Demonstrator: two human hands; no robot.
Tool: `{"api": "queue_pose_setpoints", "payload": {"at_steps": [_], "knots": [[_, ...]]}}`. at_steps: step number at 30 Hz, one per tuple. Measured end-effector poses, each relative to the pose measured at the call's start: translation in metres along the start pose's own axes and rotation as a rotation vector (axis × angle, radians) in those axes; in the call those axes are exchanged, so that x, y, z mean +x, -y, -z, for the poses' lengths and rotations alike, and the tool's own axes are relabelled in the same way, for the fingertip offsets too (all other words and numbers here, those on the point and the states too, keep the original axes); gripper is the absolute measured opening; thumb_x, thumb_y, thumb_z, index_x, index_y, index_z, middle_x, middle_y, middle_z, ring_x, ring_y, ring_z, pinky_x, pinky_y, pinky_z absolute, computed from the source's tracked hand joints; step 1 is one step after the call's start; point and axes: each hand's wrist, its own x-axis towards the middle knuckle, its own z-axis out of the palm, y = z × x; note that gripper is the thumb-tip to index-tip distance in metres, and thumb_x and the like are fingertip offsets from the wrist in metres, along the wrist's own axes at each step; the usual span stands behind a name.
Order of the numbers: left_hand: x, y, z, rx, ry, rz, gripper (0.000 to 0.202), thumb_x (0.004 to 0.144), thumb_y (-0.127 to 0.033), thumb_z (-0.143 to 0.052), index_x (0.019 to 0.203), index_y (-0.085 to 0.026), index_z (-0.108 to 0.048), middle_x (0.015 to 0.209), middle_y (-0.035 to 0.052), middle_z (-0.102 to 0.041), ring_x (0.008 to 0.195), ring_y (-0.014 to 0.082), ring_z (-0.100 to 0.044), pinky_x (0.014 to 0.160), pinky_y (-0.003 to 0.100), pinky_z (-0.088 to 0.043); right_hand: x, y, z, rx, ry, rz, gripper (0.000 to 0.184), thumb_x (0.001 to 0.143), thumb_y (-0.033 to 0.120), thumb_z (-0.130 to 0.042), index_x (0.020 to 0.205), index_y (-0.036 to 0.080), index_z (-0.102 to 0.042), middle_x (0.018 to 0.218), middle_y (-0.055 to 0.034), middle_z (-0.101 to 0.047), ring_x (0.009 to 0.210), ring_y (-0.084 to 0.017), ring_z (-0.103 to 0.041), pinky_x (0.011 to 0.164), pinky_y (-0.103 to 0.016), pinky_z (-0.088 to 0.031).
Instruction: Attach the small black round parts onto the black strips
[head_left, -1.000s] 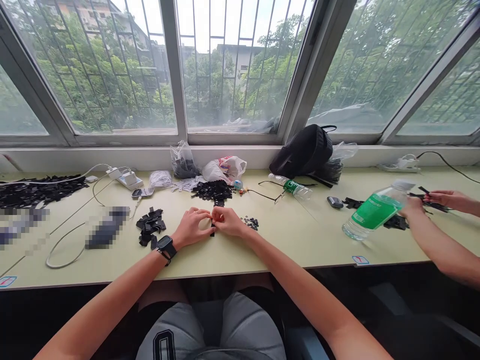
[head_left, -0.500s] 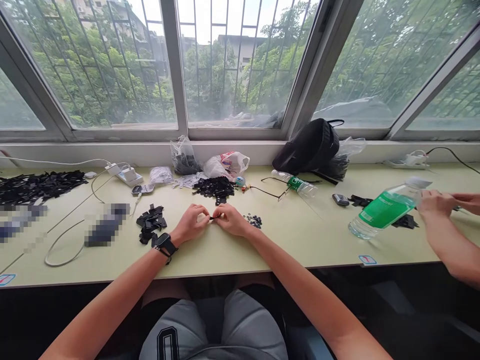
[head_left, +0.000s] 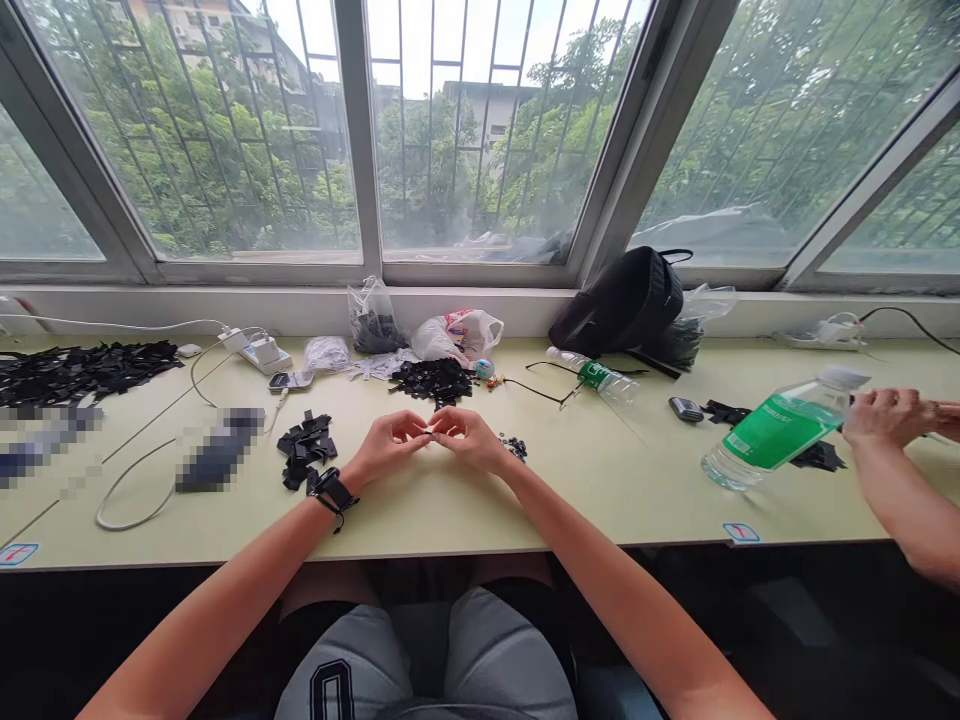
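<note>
Over the middle of the table, my left hand (head_left: 386,447) and my right hand (head_left: 472,441) meet at the fingertips. Both are closed in a pinch on one small black piece (head_left: 428,433), mostly covered by the fingers. Just beyond them lies a heap of black strips (head_left: 433,382). A looser pile of black strips (head_left: 306,450) is left of my left hand. Beside my right wrist, small dark round parts (head_left: 514,447) are scattered on the table, partly hidden by the hand.
A cable runs by a blurred dark object (head_left: 219,452) at left. Plastic bags (head_left: 457,336), glasses (head_left: 561,400), a lying bottle (head_left: 600,377) and a black bag (head_left: 619,302) sit toward the window. At right, a tilted green-labelled bottle (head_left: 780,430) stands near another person's hands (head_left: 889,415).
My fingertips have drawn closer together, and less of the black piece shows between them. The whole view has shifted slightly.
</note>
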Motion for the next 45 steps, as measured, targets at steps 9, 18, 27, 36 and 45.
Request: {"api": "queue_pose_setpoints", "payload": {"at_steps": [9,18,27,36,45], "knots": [[0.001,0.005,0.006,-0.212,-0.027,0.111,0.041,0.081,-0.047,-0.084,0.106,-0.017,-0.072,0.098,0.0102,-0.08,0.086,0.0217,-0.075,0.076,0.033,-0.058,-0.001,0.005,-0.001,0.085,0.025,-0.045,0.027,0.089,0.04,-0.071,0.106,0.019,-0.068,0.097,-0.0048,-0.07,0.081,-0.017,-0.064,0.071,-0.029,-0.05],[0.0,0.007,0.003,0.126,-0.052,0.066,0.027,0.085,-0.042,-0.075,0.096,-0.019,-0.082,0.09,0.0068,-0.08,0.067,0.0167,-0.066,0.058,0.026,-0.048,-0.001,-0.008,0.001,-0.174,-0.075,-0.007,0.009,0.084,0.019,-0.062,0.088,0.02,-0.069,0.086,-0.0038,-0.071,0.076,-0.018,-0.061,0.069,-0.03,-0.046],[-0.002,0.009,-0.004,0.294,-0.071,-0.026,0.019,0.088,-0.032,-0.067,0.094,-0.02,-0.08,0.09,0.0053,-0.077,0.068,0.0152,-0.06,0.062,0.028,-0.049,-0.005,-0.005,-0.003,-0.445,-0.128,0.135,0.028,0.076,0.003,-0.056,0.093,0.023,-0.068,0.096,-0.0052,-0.069,0.092,-0.022,-0.06,0.078,-0.033,-0.044],[-0.005,0.003,-0.003,0.316,-0.006,-0.116,0.023,0.089,-0.037,-0.072,0.106,-0.022,-0.079,0.103,0.0078,-0.076,0.086,0.02,-0.066,0.074,0.032,-0.054,-0.008,0.005,0.003,-0.389,-0.077,0.129,0.01,0.082,0.016,-0.069,0.089,0.023,-0.071,0.089,-0.0044,-0.071,0.087,-0.022,-0.062,0.081,-0.035,-0.047],[-0.005,0.005,-0.004,0.278,0.013,-0.118,0.023,0.088,-0.038,-0.074,0.106,-0.024,-0.08,0.101,0.0067,-0.076,0.092,0.0218,-0.064,0.072,0.03,-0.053,-0.006,0.005,0.005,-0.179,0.067,-0.012,0.011,0.088,0.026,-0.065,0.088,0.02,-0.074,0.084,-0.0029,-0.072,0.074,-0.016,-0.06,0.065,-0.027,-0.044]]}}
